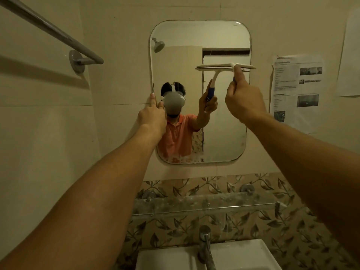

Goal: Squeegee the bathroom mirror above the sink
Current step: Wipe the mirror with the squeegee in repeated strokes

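Head view:

1. The rounded-rectangle, frameless wall mirror (185, 55) is mounted on the beige tiled wall above the white ceramic sink (243, 254).
2. The white-bladed squeegee with a blue-and-white handle (247, 66) is positioned at the upper right of the mirror. Its blade lies horizontal against the glass, and its right end projects just past the mirror's right edge.
3. The right hand (243, 102) grasps the squeegee handle from below, fingers curled round it and one digit extended up toward the blade.
4. The left hand (153, 115) is released. Its straight fingers rest on the mirror's left edge at mid-height and hold nothing.
5. White foam residue (185, 158) lies along the bottom edge of the mirror.
6. A clear glass shelf on chrome brackets (194, 203) is fixed between mirror and sink, against leaf-patterned tiles.
7. A chrome faucet (204, 242) stands at the rear of the sink.
8. A grey metal towel bar (58, 34) is mounted on the left wall.
9. A printed paper sheet with photographs (296, 90) is stuck to the wall just right of the mirror.
10. The mirror reflects a shower head (158, 44) at upper left.
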Demonstrator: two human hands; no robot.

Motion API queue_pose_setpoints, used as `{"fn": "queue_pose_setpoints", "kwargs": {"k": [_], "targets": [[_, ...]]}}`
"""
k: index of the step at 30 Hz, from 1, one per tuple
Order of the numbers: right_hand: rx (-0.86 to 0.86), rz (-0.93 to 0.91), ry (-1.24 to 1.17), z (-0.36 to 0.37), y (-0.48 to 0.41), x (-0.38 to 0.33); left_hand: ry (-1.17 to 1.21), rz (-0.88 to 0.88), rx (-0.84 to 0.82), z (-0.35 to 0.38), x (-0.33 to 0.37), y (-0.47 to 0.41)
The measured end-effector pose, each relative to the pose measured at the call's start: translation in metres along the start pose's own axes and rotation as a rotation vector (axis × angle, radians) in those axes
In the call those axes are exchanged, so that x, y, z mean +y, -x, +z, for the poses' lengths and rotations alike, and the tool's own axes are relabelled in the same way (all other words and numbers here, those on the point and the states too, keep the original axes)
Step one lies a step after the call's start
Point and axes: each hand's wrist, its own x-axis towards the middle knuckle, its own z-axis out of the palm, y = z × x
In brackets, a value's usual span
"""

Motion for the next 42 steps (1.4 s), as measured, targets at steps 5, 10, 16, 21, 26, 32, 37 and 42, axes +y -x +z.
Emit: {"fn": "queue_pose_setpoints", "kwargs": {"k": [5,10,16,21,26,32,37,42], "targets": [[-0.032,0.020,0.030,0.007,0.000,0.010,-0.016,-0.007,0.019,0.003,0.002,-0.001],[-0.049,0.045,0.053,0.024,0.039,0.036,-0.016,-0.019,0.037,0.004,0.006,0.000],[-0.113,0.091,0.074,0.047,0.114,0.073,-0.003,-0.045,0.056,0.005,0.012,0.004],[-0.203,0.113,0.082,0.062,0.163,0.093,0.030,-0.070,0.080,0.010,0.016,0.005],[-0.240,0.154,0.091,0.075,0.194,0.105,0.040,-0.084,0.099,0.015,0.015,0.005],[-0.257,0.158,0.112,0.080,0.214,0.114,0.057,-0.098,0.089,0.015,0.016,0.004],[-0.262,0.161,0.001,0.055,0.190,0.106,0.060,-0.100,0.066,0.016,0.018,0.003],[-0.102,0.088,-0.077,0.000,0.096,0.075,0.062,-0.102,0.044,0.018,0.018,0.001]]}}
